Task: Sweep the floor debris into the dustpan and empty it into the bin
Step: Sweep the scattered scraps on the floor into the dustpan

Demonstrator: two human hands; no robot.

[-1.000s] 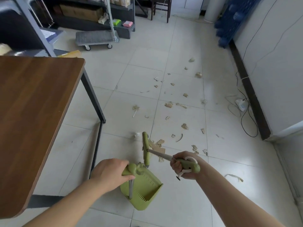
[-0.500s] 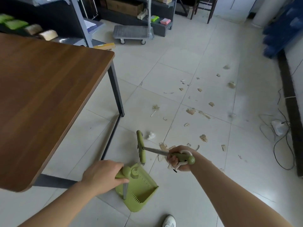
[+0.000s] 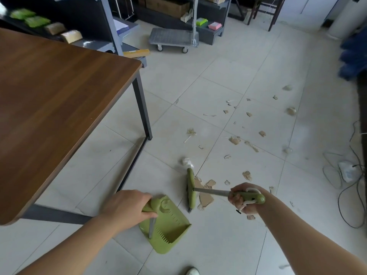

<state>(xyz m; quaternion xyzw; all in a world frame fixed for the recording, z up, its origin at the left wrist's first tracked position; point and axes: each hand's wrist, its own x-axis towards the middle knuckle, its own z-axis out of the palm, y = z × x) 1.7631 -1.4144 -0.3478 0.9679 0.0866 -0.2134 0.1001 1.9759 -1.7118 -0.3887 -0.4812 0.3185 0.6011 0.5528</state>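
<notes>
The dustpan [image 3: 172, 233] rested on the floor [image 3: 218, 247], my left hand [image 3: 127, 207] curled round its handle; just to its right stood the broom head [image 3: 191, 190], long axis running away from me. Cardboard scraps [image 3: 206, 200] lay right of that head, my right hand [image 3: 243, 202] gripping the broom handle [image 3: 253, 197] beyond. I saw no bin.

This looks like a storeroom or a back workroom. Far off, dark shelves [image 3: 210, 34] hold cardboard boxes [image 3: 164, 5], and a flat cart on wheels [image 3: 170, 36] is parked beside them. A big brown table [image 3: 59, 92] stands on the left. Loose wires [image 3: 347, 172] lie by the right wall.
</notes>
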